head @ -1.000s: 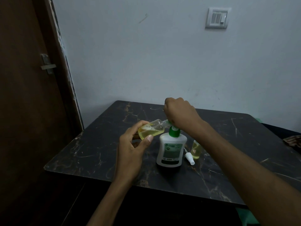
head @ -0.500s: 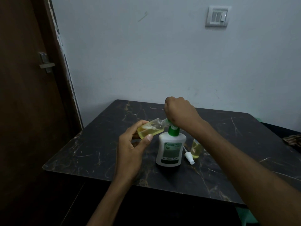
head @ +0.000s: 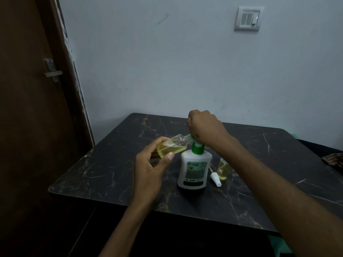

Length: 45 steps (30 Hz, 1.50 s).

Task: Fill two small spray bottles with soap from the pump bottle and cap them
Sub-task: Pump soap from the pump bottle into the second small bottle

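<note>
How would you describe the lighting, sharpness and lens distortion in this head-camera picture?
Head view: dim, flat light, no hard shadows; the door and space under the table sink to near black. The pump bottle label is too soft to read. Wide-angle bending makes the door edge lean. No strong glare on the tilted spray bottle.

A pale, bluish-grey wall (head: 185,62) fills the back of the room, marked with a few faint scuffs. High on it, toward the right, sits a white switch plate (head: 248,18). A dark brown wooden door (head: 31,127) stands at the left, with a metal latch (head: 52,70) on its face and a chipped, paint-flecked edge where it meets the wall. The tabletop (head: 111,173) is black with thin pale veins – a marble look – and rounded corners. The light is dim and even. At the far right edge lies a bit of patterned cloth (head: 334,161), and something green (head: 278,245) shows below the tabletop.
</note>
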Each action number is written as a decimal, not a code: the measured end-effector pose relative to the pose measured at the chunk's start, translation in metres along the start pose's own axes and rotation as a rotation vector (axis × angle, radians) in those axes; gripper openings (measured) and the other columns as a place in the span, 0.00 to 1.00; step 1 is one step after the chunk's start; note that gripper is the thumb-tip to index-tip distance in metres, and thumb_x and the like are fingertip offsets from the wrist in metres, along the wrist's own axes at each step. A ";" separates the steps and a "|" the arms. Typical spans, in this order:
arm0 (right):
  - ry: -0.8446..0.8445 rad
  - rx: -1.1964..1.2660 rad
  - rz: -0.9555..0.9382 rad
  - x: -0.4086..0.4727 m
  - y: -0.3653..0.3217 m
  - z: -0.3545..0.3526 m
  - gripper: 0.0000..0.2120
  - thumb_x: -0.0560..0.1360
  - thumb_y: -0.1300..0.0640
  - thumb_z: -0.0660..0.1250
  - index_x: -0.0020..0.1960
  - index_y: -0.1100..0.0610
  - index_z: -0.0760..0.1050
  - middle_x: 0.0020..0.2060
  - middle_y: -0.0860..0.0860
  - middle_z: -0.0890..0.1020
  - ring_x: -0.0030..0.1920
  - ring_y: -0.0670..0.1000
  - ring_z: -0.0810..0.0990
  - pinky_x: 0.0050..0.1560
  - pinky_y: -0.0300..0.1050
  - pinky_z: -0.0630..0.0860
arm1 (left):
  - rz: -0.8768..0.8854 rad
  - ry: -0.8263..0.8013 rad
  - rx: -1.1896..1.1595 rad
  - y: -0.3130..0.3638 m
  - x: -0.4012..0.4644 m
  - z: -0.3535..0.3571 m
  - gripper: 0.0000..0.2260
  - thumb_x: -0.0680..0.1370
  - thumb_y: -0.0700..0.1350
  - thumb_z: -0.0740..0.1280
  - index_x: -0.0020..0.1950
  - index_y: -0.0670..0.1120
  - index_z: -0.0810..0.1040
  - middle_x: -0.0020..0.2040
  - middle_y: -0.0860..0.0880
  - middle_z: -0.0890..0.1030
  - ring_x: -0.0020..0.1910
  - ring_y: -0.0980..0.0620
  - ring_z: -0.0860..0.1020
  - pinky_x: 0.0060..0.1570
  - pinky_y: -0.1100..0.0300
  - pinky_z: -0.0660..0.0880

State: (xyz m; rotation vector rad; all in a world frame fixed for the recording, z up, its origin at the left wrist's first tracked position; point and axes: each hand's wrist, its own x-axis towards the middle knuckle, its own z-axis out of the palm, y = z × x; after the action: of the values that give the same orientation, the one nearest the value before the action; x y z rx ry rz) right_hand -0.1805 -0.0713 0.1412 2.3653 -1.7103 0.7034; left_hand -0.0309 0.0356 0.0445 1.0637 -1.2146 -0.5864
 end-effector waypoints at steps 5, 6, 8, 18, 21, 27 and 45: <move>-0.001 -0.025 -0.013 0.000 -0.002 -0.011 0.05 0.80 0.56 0.62 0.46 0.56 0.69 0.37 0.52 0.72 0.33 0.50 0.69 0.32 0.45 0.65 | 0.008 -0.011 -0.014 0.005 0.001 -0.001 0.17 0.81 0.39 0.74 0.67 0.53 0.83 0.58 0.55 0.87 0.59 0.56 0.84 0.61 0.47 0.82; 0.006 -0.028 -0.015 0.001 -0.003 -0.013 0.05 0.80 0.56 0.62 0.47 0.56 0.69 0.37 0.51 0.72 0.33 0.50 0.69 0.33 0.45 0.66 | 0.014 -0.013 -0.015 0.006 0.001 -0.002 0.16 0.81 0.39 0.74 0.67 0.53 0.84 0.58 0.55 0.87 0.58 0.56 0.84 0.61 0.48 0.82; 0.012 -0.040 -0.018 0.000 -0.004 -0.016 0.05 0.80 0.56 0.61 0.48 0.56 0.70 0.36 0.51 0.70 0.33 0.50 0.68 0.34 0.46 0.66 | 0.024 -0.016 -0.014 0.008 0.002 -0.003 0.16 0.81 0.40 0.74 0.66 0.55 0.84 0.58 0.55 0.87 0.59 0.55 0.84 0.60 0.48 0.82; -0.005 -0.027 0.000 -0.006 -0.005 -0.011 0.06 0.81 0.58 0.61 0.46 0.58 0.68 0.36 0.52 0.70 0.32 0.50 0.66 0.32 0.46 0.63 | -0.003 -0.004 -0.004 0.004 0.001 0.001 0.16 0.81 0.39 0.73 0.66 0.54 0.84 0.57 0.57 0.87 0.58 0.57 0.84 0.61 0.46 0.82; 0.021 -0.035 -0.006 -0.005 -0.005 -0.019 0.07 0.81 0.55 0.60 0.47 0.57 0.69 0.36 0.51 0.69 0.33 0.50 0.68 0.31 0.45 0.63 | 0.011 -0.011 -0.011 0.008 0.001 -0.001 0.16 0.81 0.39 0.73 0.65 0.55 0.84 0.56 0.57 0.87 0.57 0.57 0.84 0.59 0.49 0.82; 0.023 -0.030 -0.033 -0.006 -0.004 -0.015 0.04 0.81 0.58 0.61 0.50 0.59 0.71 0.39 0.53 0.72 0.33 0.50 0.68 0.33 0.46 0.64 | 0.033 -0.014 -0.012 0.008 0.003 -0.002 0.15 0.81 0.39 0.74 0.64 0.54 0.84 0.56 0.56 0.87 0.57 0.56 0.84 0.59 0.50 0.82; -0.004 -0.038 -0.016 -0.006 -0.004 -0.011 0.03 0.79 0.59 0.64 0.51 0.59 0.72 0.40 0.53 0.72 0.36 0.52 0.71 0.36 0.48 0.67 | 0.007 -0.004 0.003 0.007 0.001 -0.001 0.17 0.80 0.39 0.73 0.63 0.59 0.83 0.57 0.58 0.87 0.58 0.57 0.84 0.61 0.48 0.82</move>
State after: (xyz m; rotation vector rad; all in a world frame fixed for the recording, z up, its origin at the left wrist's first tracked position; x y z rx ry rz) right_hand -0.1811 -0.0610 0.1486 2.3539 -1.6893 0.6573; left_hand -0.0307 0.0379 0.0515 1.0603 -1.2228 -0.5820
